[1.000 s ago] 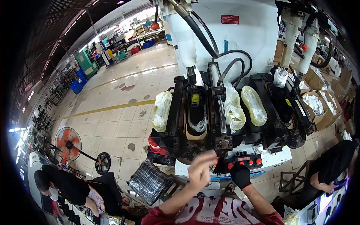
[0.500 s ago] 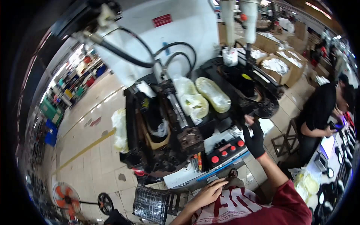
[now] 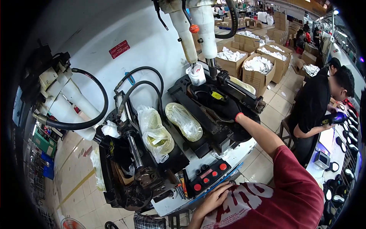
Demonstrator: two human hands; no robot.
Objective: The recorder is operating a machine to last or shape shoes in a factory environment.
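My right hand (image 3: 230,110), in a black glove, reaches into the right-hand station of the press machine. It is at a black shoe upper (image 3: 204,94) with a yellow-green patch. Black glove and black upper blend together, so the fingers cannot be made out. A white-wrapped press head (image 3: 196,74) stands right over the upper's far end. My left hand (image 3: 218,195), bare, lies flat against the front of my red shirt, near the control box (image 3: 209,175) with red buttons. Its fingers are stretched out.
Two plastic-wrapped yellowish pads (image 3: 155,133) (image 3: 184,121) lie between the stations. The left station holds another black upper (image 3: 116,147). Tools (image 3: 182,185) stand beside the buttons. To the right, a person in black (image 3: 314,110) works at a bench. Cartons of white pieces (image 3: 259,66) stand behind.
My right hand has moved from the near edge of the right station inward to the upper. The view has shifted toward the right. My left hand stays against my shirt.
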